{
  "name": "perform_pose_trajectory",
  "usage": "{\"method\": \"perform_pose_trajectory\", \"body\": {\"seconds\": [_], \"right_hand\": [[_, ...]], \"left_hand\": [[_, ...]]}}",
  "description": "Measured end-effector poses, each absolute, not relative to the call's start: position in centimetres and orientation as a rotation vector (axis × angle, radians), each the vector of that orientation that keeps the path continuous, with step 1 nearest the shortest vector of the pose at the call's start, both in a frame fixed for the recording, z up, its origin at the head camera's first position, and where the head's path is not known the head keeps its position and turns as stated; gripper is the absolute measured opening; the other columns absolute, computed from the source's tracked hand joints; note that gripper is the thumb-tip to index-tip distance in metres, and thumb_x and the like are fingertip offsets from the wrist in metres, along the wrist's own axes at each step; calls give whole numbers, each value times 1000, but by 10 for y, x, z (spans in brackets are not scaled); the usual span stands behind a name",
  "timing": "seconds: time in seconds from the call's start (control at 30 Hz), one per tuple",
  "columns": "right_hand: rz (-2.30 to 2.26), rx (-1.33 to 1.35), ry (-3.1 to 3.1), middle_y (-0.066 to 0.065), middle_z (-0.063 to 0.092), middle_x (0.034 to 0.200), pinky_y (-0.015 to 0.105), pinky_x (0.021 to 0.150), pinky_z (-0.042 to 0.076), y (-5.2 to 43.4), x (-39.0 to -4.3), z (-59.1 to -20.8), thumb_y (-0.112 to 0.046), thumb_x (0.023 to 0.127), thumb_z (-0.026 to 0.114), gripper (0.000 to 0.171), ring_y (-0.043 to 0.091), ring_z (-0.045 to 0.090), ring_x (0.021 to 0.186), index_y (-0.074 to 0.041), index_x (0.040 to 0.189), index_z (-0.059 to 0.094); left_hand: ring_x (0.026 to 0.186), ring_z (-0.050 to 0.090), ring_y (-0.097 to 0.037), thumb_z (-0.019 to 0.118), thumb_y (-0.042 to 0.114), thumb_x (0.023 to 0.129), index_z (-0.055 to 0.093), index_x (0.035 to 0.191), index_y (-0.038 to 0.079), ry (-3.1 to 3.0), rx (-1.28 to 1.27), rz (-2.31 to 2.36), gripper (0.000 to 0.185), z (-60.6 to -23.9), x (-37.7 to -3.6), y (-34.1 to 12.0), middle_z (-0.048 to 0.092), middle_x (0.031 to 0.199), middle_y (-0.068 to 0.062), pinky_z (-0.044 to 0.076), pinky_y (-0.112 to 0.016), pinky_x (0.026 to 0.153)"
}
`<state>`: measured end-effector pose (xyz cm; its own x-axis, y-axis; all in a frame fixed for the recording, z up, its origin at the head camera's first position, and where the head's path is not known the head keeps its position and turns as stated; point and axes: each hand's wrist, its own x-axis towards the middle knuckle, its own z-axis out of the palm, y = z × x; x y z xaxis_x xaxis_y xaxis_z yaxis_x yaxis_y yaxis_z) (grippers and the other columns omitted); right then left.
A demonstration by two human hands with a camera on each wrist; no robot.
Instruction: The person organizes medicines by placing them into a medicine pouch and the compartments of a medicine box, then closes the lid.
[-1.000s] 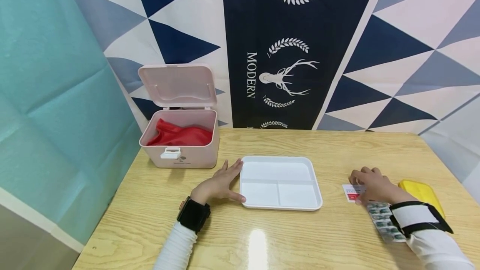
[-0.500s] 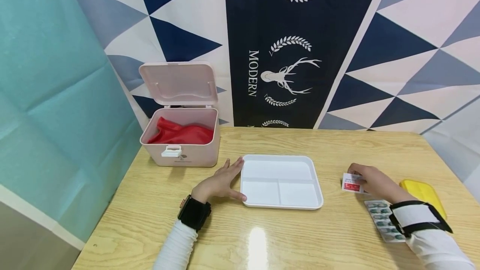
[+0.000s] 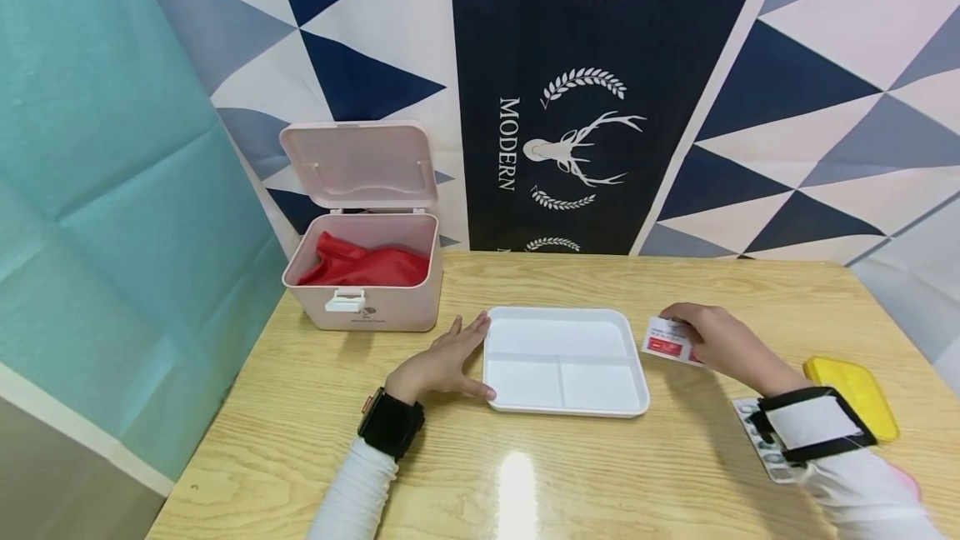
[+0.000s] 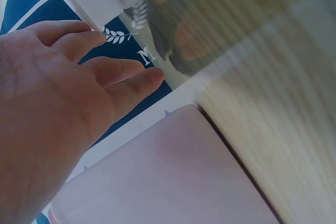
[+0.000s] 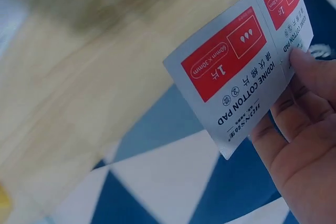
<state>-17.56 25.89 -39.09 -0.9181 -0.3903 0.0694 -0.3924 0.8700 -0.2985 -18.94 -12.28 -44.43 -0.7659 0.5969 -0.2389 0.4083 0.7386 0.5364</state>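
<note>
Right of head-view centre, your right hand (image 3: pixel 726 346) pinched the packet (image 3: pixel 663 340), long axis dipping rightward; your left hand (image 3: pixel 441 365) splayed.

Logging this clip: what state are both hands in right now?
Left hand: open, at the edge of the white rectangular divided tray.
Right hand: holding a flat red-and-white iodine cotton pad packet.

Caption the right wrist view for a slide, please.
Right hand pinches a red-and-white iodine cotton pad packet, with wooden table and geometric backdrop behind.

The left hand (image 3: pixel 441 363) spreads its fingers while the right hand (image 3: pixel 726 344) pinches.
</note>
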Motion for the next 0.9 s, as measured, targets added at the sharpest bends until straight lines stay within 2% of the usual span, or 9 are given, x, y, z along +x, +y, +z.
{"method": "perform_pose_trajectory", "body": {"seconds": [0.23, 0.37, 0.6, 0.73, 0.9], "right_hand": [[564, 803, -2953, 13, 65, 92, 31, 63, 47, 210, -178, -389, 20, 65, 55, 42, 17, 55, 74, 4, 102, 63], [616, 877, -2952, 10, 65, 90, 30, 64, 49, 181, -180, -392, 20, 68, 55, 40, 14, 54, 73, 1, 103, 62], [655, 998, -2988, 9, 66, 96, 31, 72, 52, 136, -179, -398, 14, 78, 54, 32, 13, 58, 80, -2, 104, 62], [685, 1090, -2982, 7, 67, 94, 27, 71, 52, 114, -179, -399, 11, 81, 54, 29, 10, 59, 81, -2, 104, 63], [725, 1177, -2955, 6, 67, 92, 24, 68, 50, 96, -179, -402, 13, 79, 54, 31, 8, 57, 77, -3, 104, 63]], "left_hand": [[139, -5, -40, 72, 49, 70, 5, 148, 11, 2543, 781, 653, 109, -445, -190, -123, 0, 155, -1, 10, -53, 112], [139, -5, -39, 72, 50, 70, 4, 148, 11, 2540, 781, 642, 110, -445, -189, -123, -1, 155, -1, 10, -53, 112], [139, -5, -38, 72, 50, 68, 3, 148, 13, 2538, 764, 633, 112, -443, -188, -121, -1, 155, 0, 10, -51, 113], [140, -4, -38, 73, 51, 68, 4, 148, 13, 2548, 750, 624, 112, -443, -188, -121, 0, 155, 0, 11, -50, 113], [140, -3, -38, 73, 51, 68, 4, 148, 14, 2553, 743, 633, 112, -443, -187, -122, 1, 155, 1, 11, -50, 113]]}}
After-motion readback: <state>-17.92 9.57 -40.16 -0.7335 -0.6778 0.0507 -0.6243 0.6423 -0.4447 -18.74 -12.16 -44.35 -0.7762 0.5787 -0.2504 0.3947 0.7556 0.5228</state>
